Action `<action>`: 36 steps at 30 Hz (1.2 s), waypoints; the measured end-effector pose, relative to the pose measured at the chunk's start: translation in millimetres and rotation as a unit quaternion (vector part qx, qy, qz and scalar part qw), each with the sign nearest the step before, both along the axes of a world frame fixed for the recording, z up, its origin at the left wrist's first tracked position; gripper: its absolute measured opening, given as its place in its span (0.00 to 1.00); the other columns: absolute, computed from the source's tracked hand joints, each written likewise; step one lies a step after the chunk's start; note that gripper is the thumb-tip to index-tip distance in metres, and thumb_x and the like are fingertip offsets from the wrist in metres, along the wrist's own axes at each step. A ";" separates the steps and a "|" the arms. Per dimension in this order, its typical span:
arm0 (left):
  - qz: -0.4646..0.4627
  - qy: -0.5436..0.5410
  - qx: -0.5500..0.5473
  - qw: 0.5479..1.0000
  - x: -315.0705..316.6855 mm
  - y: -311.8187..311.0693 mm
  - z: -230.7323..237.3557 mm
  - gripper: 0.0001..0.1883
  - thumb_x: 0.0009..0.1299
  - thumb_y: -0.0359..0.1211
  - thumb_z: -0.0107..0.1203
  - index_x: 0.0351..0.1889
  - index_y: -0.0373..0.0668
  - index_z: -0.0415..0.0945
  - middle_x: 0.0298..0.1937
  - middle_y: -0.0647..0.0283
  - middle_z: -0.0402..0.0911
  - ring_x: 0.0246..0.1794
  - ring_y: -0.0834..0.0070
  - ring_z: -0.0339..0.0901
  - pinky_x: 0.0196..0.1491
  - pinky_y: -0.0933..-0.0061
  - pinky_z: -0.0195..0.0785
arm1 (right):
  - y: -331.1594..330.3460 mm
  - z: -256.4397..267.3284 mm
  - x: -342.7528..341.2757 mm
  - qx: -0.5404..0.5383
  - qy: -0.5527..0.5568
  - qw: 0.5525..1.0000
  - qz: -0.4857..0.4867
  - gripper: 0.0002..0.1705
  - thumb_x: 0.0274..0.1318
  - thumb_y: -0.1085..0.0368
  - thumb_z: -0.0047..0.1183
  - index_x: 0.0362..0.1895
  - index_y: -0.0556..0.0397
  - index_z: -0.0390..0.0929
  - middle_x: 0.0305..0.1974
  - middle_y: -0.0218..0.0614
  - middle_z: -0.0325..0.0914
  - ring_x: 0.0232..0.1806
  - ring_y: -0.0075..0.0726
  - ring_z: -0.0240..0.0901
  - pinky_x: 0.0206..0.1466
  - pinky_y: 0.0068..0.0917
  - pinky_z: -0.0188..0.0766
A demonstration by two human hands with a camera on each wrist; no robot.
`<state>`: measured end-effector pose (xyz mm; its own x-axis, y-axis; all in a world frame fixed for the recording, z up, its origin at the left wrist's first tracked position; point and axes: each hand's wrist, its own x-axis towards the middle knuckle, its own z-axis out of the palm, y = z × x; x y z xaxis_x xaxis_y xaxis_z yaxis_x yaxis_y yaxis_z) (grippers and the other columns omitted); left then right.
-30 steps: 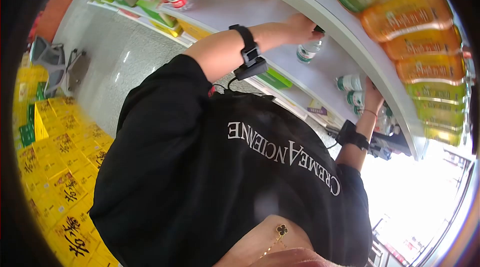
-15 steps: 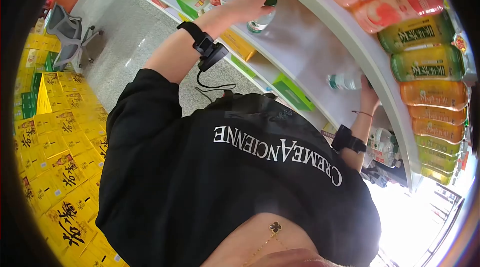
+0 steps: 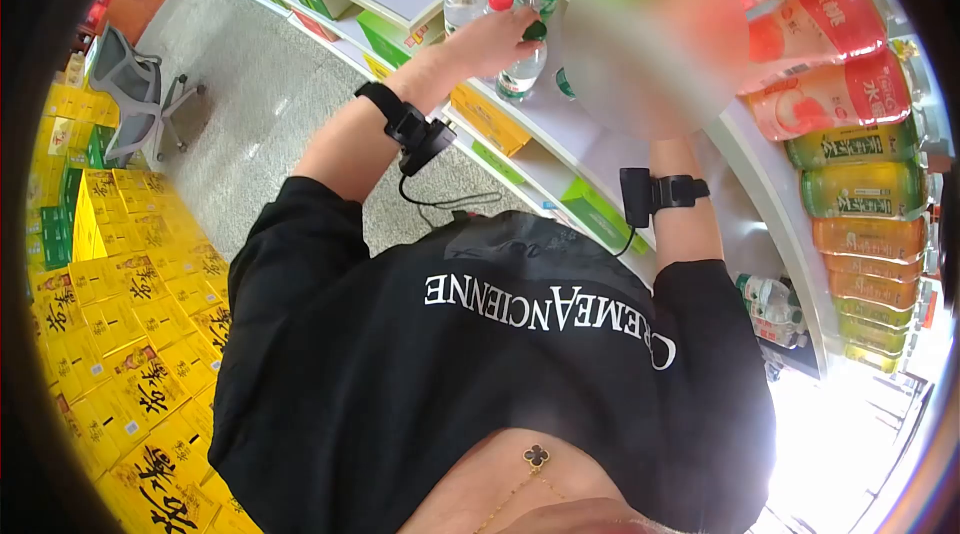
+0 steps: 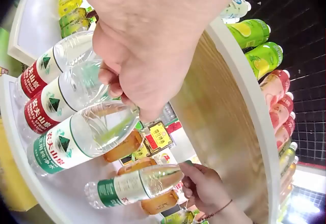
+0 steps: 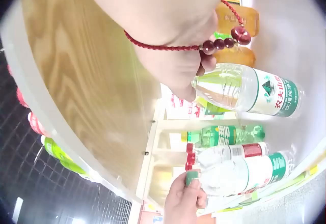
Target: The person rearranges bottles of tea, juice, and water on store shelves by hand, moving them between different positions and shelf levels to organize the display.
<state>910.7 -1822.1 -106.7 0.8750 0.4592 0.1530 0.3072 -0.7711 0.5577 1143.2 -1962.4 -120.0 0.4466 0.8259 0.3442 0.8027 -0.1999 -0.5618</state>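
Observation:
My left hand (image 3: 490, 39) pinches the green cap of a clear water bottle (image 3: 516, 77) with a green and white label. This bottle stands upright on the shelf, close beside the red-capped water bottles (image 3: 464, 2). A second green-labelled water bottle (image 4: 130, 188) is gripped at its green cap by my right hand (image 4: 206, 186), a little way along the shelf. In the right wrist view, the fingers of that hand curl at the neck of the bottle (image 5: 249, 90). A blurred patch hides the right hand in the head view.
The curved white shelf edge (image 3: 775, 159) runs close over my right forearm. Above it stand coloured drink bottles (image 3: 825, 84). A green soda bottle (image 5: 224, 135) stands beyond the red-capped ones. More clear bottles (image 3: 770, 306) lie at the shelf's right end. Yellow cartons (image 3: 110, 284) are stacked at left.
My left hand has carried its bottle leftward along the shelf to the red-capped bottles. My right hand, with its bottle, has come left toward it from the shelf's right part.

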 end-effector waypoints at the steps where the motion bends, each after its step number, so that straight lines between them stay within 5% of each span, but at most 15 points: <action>1: -0.012 -0.017 0.012 1.000 -0.1 -0.8 -1.2 0.20 0.68 0.41 0.52 0.51 0.36 0.68 0.44 0.47 0.78 0.44 0.50 0.77 0.46 0.54 0.70 | 14.4 -16.9 7.7 0.010 -0.031 0.999 0.021 0.22 0.56 0.55 0.56 0.51 0.53 0.77 0.50 0.44 0.78 0.52 0.46 0.73 0.56 0.36 0.67; 7: -0.032 -0.094 0.076 0.992 5.7 7.8 -20.7 0.21 0.65 0.40 0.53 0.51 0.35 0.68 0.40 0.48 0.78 0.42 0.50 0.77 0.45 0.54 0.70 | 64.0 -26.8 -11.6 0.016 -0.076 0.995 0.063 0.23 0.55 0.55 0.55 0.53 0.52 0.75 0.51 0.45 0.76 0.54 0.50 0.71 0.58 0.39 0.65; 9: -0.034 -0.019 0.029 0.999 3.3 7.1 -13.6 0.23 0.67 0.40 0.52 0.56 0.35 0.66 0.48 0.47 0.75 0.46 0.51 0.76 0.49 0.57 0.69 | 71.1 -17.0 -23.5 0.005 -0.077 0.994 0.072 0.24 0.55 0.55 0.55 0.54 0.51 0.74 0.52 0.46 0.76 0.55 0.50 0.70 0.58 0.39 0.64; 11: -0.020 -0.009 0.010 1.000 -4.6 0.6 3.5 0.23 0.67 0.40 0.52 0.56 0.35 0.66 0.47 0.47 0.75 0.46 0.51 0.76 0.49 0.57 0.68 | 72.9 -12.9 -29.8 -0.063 -0.023 0.995 0.078 0.24 0.54 0.54 0.55 0.54 0.50 0.74 0.53 0.46 0.75 0.56 0.52 0.69 0.59 0.40 0.64; 15: -0.005 -0.022 -0.038 0.999 -6.9 -1.2 7.5 0.22 0.66 0.42 0.53 0.53 0.38 0.67 0.39 0.47 0.78 0.42 0.49 0.78 0.46 0.54 0.69 | 80.0 -11.5 -38.5 0.014 -0.015 0.998 0.065 0.24 0.53 0.53 0.53 0.53 0.49 0.75 0.52 0.46 0.75 0.53 0.53 0.71 0.57 0.40 0.66; 18: -0.004 -0.031 -0.034 0.999 -8.1 -3.3 9.1 0.23 0.66 0.41 0.53 0.54 0.38 0.66 0.43 0.47 0.77 0.46 0.51 0.76 0.49 0.56 0.68 | 74.3 5.2 -53.5 -0.062 -0.008 0.997 0.034 0.24 0.53 0.53 0.53 0.52 0.48 0.75 0.51 0.47 0.76 0.54 0.52 0.70 0.57 0.40 0.65; 22: -0.004 -0.032 -0.030 0.999 -5.3 -1.5 4.9 0.23 0.65 0.39 0.55 0.54 0.37 0.67 0.46 0.47 0.77 0.48 0.51 0.75 0.51 0.57 0.68 | 87.3 0.4 -52.2 -0.080 0.062 0.995 -0.008 0.22 0.54 0.51 0.54 0.49 0.48 0.76 0.37 0.41 0.79 0.30 0.38 0.74 0.34 0.35 0.71; 27: 0.019 -0.075 -0.001 0.997 -1.6 -1.3 -10.5 0.25 0.64 0.39 0.57 0.55 0.37 0.67 0.41 0.45 0.78 0.43 0.49 0.77 0.45 0.55 0.69 | 62.6 19.3 -62.2 -0.109 0.160 0.981 0.015 0.22 0.56 0.46 0.53 0.47 0.48 0.77 0.27 0.33 0.77 0.14 0.22 0.64 0.17 0.23 0.65; 29: 0.059 -0.048 -0.017 0.997 -3.1 -9.0 -2.8 0.24 0.65 0.40 0.56 0.55 0.38 0.68 0.35 0.47 0.78 0.40 0.51 0.78 0.41 0.56 0.69 | 45.9 25.7 -62.7 -0.100 0.272 0.957 0.006 0.23 0.57 0.45 0.53 0.48 0.48 0.76 0.28 0.31 0.78 0.15 0.19 0.65 0.19 0.19 0.66; 34: 0.116 -0.037 -0.053 0.991 -11.7 -24.0 8.4 0.23 0.64 0.41 0.57 0.53 0.39 0.69 0.39 0.49 0.80 0.41 0.51 0.78 0.43 0.56 0.70 | -35.3 13.1 -26.6 -0.072 0.236 0.969 0.021 0.21 0.59 0.49 0.53 0.39 0.57 0.79 0.28 0.31 0.78 0.18 0.19 0.68 0.20 0.18 0.65; 36: 0.135 -0.064 -0.034 0.988 -16.7 -29.7 10.2 0.22 0.64 0.40 0.57 0.54 0.40 0.69 0.36 0.51 0.80 0.39 0.54 0.79 0.41 0.57 0.71 | -88.0 5.4 0.1 -0.118 0.204 0.972 -0.019 0.19 0.59 0.54 0.54 0.43 0.58 0.78 0.30 0.31 0.78 0.19 0.19 0.68 0.20 0.17 0.65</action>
